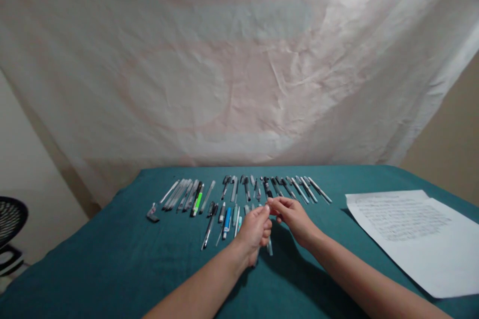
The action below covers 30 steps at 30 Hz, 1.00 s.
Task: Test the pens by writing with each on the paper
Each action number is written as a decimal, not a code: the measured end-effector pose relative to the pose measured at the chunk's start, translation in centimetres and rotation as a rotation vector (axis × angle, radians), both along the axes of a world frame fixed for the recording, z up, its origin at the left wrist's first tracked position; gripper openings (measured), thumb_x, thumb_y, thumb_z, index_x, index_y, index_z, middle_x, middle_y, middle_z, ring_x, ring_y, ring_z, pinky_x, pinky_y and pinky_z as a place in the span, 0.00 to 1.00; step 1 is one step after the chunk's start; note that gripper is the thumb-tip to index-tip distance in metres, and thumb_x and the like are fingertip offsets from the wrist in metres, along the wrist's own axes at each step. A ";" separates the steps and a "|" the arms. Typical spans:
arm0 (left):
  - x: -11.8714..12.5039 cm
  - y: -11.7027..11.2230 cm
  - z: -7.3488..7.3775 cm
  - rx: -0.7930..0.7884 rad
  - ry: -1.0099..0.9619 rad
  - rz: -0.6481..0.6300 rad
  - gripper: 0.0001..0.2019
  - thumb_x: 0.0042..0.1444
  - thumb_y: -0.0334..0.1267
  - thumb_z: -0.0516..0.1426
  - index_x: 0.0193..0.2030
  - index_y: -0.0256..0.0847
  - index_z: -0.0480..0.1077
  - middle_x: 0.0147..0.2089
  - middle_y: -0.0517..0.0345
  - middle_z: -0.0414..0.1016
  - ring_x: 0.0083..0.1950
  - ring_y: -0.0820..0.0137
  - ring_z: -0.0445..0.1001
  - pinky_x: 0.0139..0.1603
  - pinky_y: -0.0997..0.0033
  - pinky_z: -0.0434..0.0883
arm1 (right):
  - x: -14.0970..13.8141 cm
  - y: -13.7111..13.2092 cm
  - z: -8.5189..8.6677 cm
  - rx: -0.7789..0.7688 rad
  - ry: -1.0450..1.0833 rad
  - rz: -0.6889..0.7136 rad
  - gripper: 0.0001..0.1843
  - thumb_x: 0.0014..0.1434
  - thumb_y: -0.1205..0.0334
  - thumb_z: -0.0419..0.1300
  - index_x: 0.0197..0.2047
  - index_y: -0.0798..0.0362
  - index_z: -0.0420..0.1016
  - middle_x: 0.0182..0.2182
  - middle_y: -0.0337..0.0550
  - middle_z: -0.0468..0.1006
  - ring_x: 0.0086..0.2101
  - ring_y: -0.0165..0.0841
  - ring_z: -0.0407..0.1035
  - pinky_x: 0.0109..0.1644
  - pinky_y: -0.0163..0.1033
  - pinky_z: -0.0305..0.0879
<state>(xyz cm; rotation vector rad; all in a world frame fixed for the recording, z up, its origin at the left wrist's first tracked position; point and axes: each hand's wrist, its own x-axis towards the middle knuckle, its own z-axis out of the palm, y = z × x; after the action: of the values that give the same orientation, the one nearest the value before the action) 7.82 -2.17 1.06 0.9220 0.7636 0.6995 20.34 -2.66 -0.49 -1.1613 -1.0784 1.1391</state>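
Note:
My left hand (255, 232) is closed in a fist in front of the pens, and a pale, see-through end of what looks like a pen (256, 258) sticks out below it. Against its thumb, the fingertips of my right hand (294, 217) are pinched together; what they hold is hidden. Just beyond both hands lies a black pen (267, 187). To the left of my left hand are a blue pen-like tube (226, 223) and a black-capped clear pen (209, 227). Some pens are partly covered by my hands.
A back row holds several clear pens (179, 194), a green highlighter (198, 201) and several white pens (309, 189). A small grey-and-clear item (152, 213) lies at the left. Written paper sheets (422, 259) rest at the right on the green cloth (112, 269). A pale sheet (224, 84) hangs behind.

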 end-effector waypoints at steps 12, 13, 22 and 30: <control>0.2 -0.4 0.4 0.015 0.042 -0.019 0.16 0.54 0.51 0.51 0.37 0.38 0.62 0.17 0.73 0.47 0.14 0.85 0.40 0.16 0.82 0.37 | 0.3 0.5 0.0 0.003 0.102 -0.058 0.18 0.48 0.48 0.59 0.27 0.57 0.73 0.23 0.41 0.70 0.26 0.27 0.62 0.23 0.29 0.54; 0.1 -0.4 0.5 0.023 0.039 -0.001 0.17 0.54 0.51 0.51 0.38 0.37 0.63 0.17 0.73 0.47 0.14 0.85 0.41 0.16 0.82 0.37 | 0.5 0.5 0.1 -0.005 0.137 -0.062 0.18 0.48 0.48 0.59 0.28 0.57 0.73 0.25 0.42 0.71 0.26 0.27 0.63 0.23 0.29 0.55; -0.3 1.3 -0.2 -0.051 -0.137 0.214 0.10 0.57 0.37 0.52 0.39 0.31 0.67 0.22 0.65 0.57 0.16 0.84 0.51 0.15 0.84 0.45 | 2.9 2.4 -2.5 -0.028 -0.169 -0.023 0.14 0.44 0.54 0.62 0.29 0.56 0.71 0.18 0.36 0.70 0.18 0.26 0.62 0.18 0.30 0.57; -0.2 1.8 -0.8 -0.071 -0.193 0.285 0.07 0.56 0.33 0.53 0.39 0.31 0.68 0.24 0.62 0.60 0.19 0.82 0.57 0.17 0.83 0.51 | 3.0 2.5 -4.0 0.090 -0.564 -0.058 0.08 0.49 0.58 0.57 0.29 0.54 0.70 0.17 0.36 0.71 0.15 0.26 0.62 0.17 0.30 0.56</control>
<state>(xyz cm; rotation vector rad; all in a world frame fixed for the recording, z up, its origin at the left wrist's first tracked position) 7.59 -0.40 0.23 0.6754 0.7489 0.9898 23.29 -0.19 -4.46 -1.4746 -1.4914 0.7183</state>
